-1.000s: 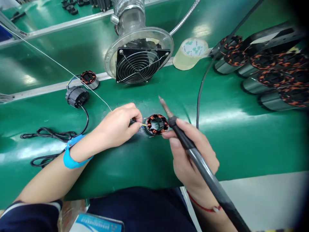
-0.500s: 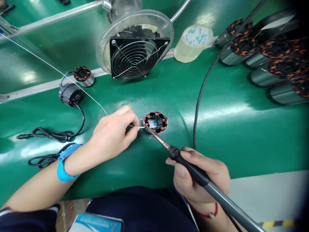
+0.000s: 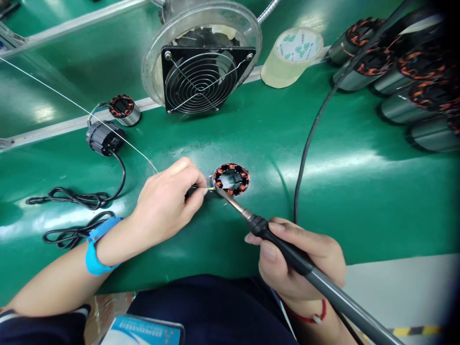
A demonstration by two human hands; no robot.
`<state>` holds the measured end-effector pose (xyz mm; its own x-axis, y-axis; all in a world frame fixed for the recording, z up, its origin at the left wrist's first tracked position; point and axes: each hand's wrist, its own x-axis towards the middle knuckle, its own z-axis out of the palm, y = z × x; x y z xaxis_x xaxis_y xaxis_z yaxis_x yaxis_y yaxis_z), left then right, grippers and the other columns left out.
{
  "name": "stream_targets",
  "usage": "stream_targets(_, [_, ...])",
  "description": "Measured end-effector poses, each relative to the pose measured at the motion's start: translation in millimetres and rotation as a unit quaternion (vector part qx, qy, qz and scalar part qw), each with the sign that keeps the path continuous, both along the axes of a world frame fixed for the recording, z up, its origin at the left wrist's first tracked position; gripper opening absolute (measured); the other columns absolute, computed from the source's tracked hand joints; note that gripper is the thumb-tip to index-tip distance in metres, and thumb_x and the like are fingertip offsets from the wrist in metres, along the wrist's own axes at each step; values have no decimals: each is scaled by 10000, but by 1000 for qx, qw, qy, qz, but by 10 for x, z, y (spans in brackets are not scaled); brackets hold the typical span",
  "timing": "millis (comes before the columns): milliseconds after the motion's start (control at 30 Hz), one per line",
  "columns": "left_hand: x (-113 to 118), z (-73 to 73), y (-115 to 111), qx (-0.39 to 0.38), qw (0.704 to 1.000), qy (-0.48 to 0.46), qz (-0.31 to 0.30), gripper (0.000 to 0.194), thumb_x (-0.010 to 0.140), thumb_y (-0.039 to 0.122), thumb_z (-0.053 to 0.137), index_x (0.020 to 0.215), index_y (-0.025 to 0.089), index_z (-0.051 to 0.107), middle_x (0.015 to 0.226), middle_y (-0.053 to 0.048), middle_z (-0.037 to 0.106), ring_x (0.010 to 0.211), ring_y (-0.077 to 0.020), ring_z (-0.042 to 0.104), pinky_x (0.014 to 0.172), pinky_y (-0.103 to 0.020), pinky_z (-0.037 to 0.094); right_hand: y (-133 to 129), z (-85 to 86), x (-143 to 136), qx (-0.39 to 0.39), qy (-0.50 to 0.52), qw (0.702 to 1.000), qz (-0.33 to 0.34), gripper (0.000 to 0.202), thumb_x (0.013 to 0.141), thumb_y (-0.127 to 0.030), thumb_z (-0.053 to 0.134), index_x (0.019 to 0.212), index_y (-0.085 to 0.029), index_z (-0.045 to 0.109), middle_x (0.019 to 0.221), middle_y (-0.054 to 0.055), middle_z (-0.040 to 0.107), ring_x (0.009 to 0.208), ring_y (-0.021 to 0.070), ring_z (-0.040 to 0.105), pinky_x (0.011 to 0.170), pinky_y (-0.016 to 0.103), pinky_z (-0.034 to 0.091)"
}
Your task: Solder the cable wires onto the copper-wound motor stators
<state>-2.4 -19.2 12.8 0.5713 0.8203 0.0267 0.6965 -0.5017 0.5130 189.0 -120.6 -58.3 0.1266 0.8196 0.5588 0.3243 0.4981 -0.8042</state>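
A: What are the fingers doing?

B: The left hand (image 3: 163, 203) pinches thin silvery solder wire (image 3: 72, 99) tight. The right hand (image 3: 302, 261) wraps a black-handled soldering iron (image 3: 287, 251), tip touching the copper-wound round stator (image 3: 231, 178) at its seven o'clock.

A: Any writing?

B: Green print on the beige tape roll (image 3: 293, 55), unreadable.

A stator (image 3: 232, 178) is lying mid-surface (image 3: 359, 191), between the left hand (image 3: 167, 203) and soldering iron (image 3: 287, 251); a fan (image 3: 201, 79) is standing behind it, tape roll (image 3: 293, 55) sitting right of that.
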Motion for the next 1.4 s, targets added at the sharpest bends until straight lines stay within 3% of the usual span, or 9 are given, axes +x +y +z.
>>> stream_targets(300, [26,-49,-38,48,999,25,3,108,885,151,515,801,175,579,830,-14,612,710,-120,573,631,-253,440,-24,0,-26,12,5,999,-47,340,805,-149,682,1137,-199,632,657,-11,656,502,185,662,428,324,575])
stream_targets(1167, [24,-74,-65,42,998,29,35,93,873,156,536,798,177,588,832,-2,612,718,-120,571,642,-256,429,-49,-21,-8,-7,14,1000,8,399,815,-106,673,1200,-195,619,703,-3,681,545,167,665,460,302,571])
stream_targets(1400, [31,-76,-65,38,998,33,44,96,868,143,538,794,177,591,839,1,614,702,-115,558,621,-252,412,18,8,10,32,-36,998,-48,455,842,-126,667,1286,-199,598,825,31,745,647,187,721,576,329,616])
